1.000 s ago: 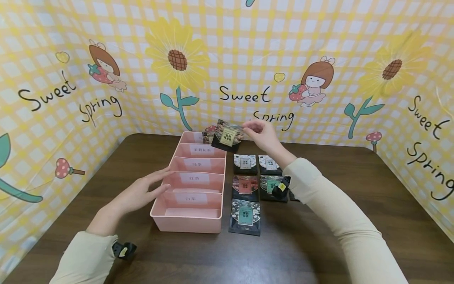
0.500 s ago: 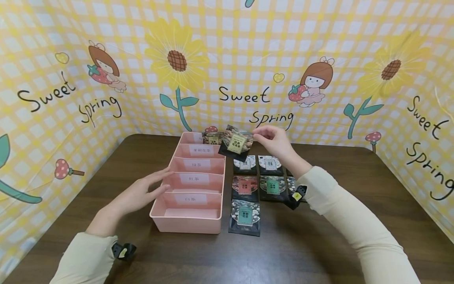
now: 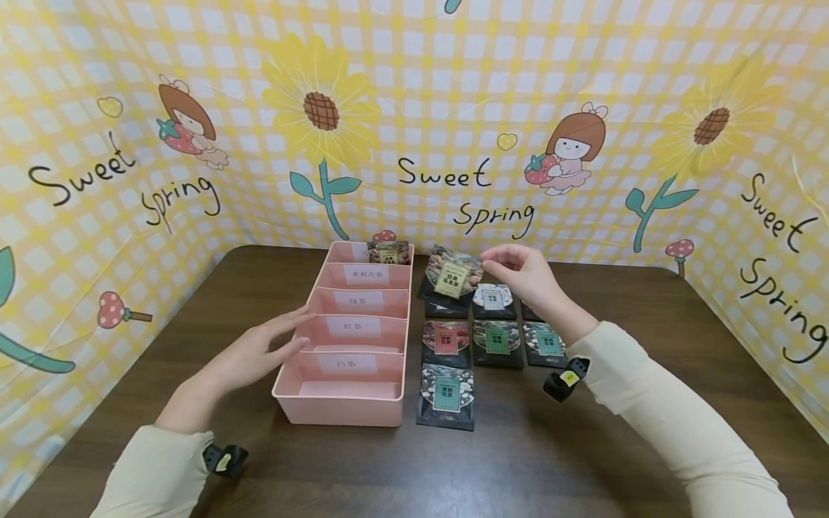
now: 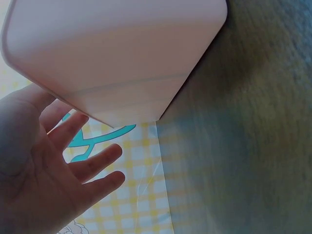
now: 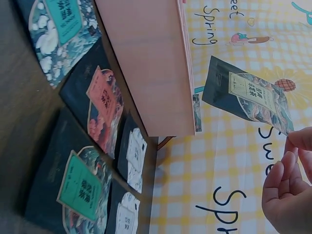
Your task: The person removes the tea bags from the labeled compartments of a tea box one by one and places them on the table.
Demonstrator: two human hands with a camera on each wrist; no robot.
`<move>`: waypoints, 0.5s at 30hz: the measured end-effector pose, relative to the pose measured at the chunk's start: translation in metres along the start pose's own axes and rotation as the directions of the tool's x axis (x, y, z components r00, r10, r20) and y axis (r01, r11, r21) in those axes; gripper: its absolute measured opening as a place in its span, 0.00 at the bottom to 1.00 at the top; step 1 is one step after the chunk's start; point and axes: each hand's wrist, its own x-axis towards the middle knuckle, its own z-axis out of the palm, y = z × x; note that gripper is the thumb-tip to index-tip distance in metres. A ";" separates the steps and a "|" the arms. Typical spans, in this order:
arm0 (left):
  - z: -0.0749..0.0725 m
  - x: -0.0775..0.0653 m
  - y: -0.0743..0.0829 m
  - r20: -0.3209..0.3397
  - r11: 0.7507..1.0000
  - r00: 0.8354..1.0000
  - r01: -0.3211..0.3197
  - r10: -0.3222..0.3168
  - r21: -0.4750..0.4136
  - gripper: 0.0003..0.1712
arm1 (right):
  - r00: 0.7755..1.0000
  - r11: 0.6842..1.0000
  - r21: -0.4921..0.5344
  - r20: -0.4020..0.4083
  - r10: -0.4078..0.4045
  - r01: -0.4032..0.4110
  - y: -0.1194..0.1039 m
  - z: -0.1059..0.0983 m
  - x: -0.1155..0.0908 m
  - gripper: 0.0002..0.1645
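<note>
My right hand [image 3: 527, 277] pinches a tea sachet [image 3: 452, 277] with a yellow label by its upper corner. The sachet hangs tilted over a white-labelled sachet on the table, partly covering it. In the right wrist view the pinched sachet [image 5: 248, 92] stands clear of the pink box's wall. My left hand [image 3: 255, 360] touches the left rim of the pink divided box [image 3: 343, 410], its fingers spread and relaxed. Another yellow-labelled sachet [image 3: 388, 252] stands in the box's farthest compartment. The nearer compartments show paper labels and no sachets.
Right of the box lie a red-labelled sachet [image 3: 447, 342], a green one [image 3: 497, 342], teal ones [image 3: 445, 396] and a white one [image 3: 494, 298]. The dark wooden table [image 3: 311, 467] meets a checked cloth [image 3: 421, 86] at the back and sides.
My right hand has carried the yellow-labelled sachet rightward and nearer, away from the box's far end to over the white-labelled sachets. My left hand stays at the rim.
</note>
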 end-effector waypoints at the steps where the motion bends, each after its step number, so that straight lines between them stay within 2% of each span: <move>1: 0.000 0.000 0.000 -0.001 1.000 1.000 -0.001 0.001 -0.001 0.28 | 1.000 1.000 -0.006 0.002 0.002 -0.002 0.001 -0.001 -0.002 0.16; 15: 0.000 0.000 0.000 -0.002 1.000 1.000 0.000 0.000 0.004 0.28 | 0.999 0.999 -0.049 0.042 0.024 -0.022 0.013 -0.014 -0.026 0.17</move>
